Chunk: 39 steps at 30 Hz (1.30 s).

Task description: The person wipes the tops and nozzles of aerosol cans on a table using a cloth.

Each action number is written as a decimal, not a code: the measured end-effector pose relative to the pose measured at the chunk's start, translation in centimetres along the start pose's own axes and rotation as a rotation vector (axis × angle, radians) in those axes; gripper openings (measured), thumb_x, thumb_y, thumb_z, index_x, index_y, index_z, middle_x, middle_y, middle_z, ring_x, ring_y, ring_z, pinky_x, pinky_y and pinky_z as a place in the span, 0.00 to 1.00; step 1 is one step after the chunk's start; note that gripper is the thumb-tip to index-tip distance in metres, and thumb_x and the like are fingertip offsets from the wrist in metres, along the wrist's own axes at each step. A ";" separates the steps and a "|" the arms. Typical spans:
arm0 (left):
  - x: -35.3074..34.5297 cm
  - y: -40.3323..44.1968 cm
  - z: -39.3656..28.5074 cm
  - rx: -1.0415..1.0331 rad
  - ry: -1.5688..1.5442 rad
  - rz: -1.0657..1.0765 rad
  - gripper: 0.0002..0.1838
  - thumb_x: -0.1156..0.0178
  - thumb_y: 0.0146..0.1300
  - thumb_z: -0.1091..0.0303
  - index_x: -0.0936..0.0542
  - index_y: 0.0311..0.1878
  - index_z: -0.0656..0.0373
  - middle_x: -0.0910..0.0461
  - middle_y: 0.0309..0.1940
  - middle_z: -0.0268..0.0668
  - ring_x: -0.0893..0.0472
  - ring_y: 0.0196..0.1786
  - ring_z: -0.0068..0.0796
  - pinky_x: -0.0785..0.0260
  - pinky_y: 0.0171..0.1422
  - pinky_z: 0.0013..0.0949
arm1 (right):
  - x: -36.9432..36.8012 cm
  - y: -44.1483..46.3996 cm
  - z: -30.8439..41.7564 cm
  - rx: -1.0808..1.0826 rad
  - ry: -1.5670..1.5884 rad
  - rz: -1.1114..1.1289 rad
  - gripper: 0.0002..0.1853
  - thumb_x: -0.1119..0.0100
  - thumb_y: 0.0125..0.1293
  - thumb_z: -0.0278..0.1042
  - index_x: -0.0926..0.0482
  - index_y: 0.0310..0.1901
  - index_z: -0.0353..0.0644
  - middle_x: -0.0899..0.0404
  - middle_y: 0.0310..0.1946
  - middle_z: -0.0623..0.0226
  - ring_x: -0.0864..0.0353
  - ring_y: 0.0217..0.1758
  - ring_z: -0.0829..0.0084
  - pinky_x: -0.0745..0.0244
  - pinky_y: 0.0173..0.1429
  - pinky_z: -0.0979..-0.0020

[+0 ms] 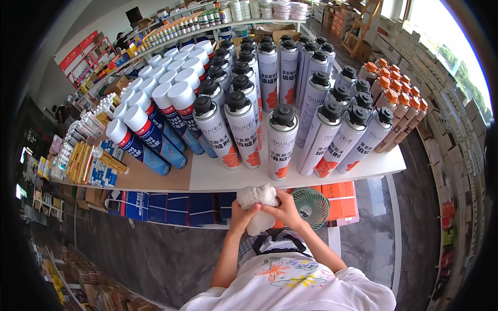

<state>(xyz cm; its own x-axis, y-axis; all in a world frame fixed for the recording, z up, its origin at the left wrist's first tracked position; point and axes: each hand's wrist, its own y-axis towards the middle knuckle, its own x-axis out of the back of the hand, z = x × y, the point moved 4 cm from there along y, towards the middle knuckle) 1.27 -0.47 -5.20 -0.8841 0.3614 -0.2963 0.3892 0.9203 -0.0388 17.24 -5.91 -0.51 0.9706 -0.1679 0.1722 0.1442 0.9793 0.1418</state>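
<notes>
A crumpled white cloth (258, 196) is bunched between my two hands, just in front of the table's near edge. My left hand (241, 215) grips it from the left, and my right hand (286, 208) holds it from the right. Both thumbs press on its near side, and part of the cloth hangs below them. Closest to the hands stands an upright silver spray can (282, 140) with a black cap and an orange pattern. Neither hand touches the can.
The white table (249, 180) carries rows of black-capped cans, white-capped blue cans (150, 137) and orange-topped brown cans (399, 111). Under it are blue boxes (174, 207), orange boxes (342, 199) and a green basket (311, 207). Stocked shelves (464, 155) stand at the right.
</notes>
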 end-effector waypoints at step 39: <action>-15.7 8.6 -27.9 -1.221 1.418 0.222 0.25 0.27 0.44 0.76 0.21 0.49 0.58 0.15 0.43 0.43 0.15 0.46 0.48 0.23 0.50 0.42 | 7.0 9.8 10.4 0.395 -0.327 -0.434 0.55 0.19 0.53 0.43 0.47 0.73 0.29 0.31 0.66 0.37 0.27 0.69 0.45 0.29 0.69 0.55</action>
<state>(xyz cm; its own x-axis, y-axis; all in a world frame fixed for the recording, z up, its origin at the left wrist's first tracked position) 11.24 5.95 25.78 -0.6284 -0.2751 0.7277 0.7021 0.2022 0.6827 23.43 1.34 12.23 0.7237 -0.6231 0.2967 0.3663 0.7111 0.6001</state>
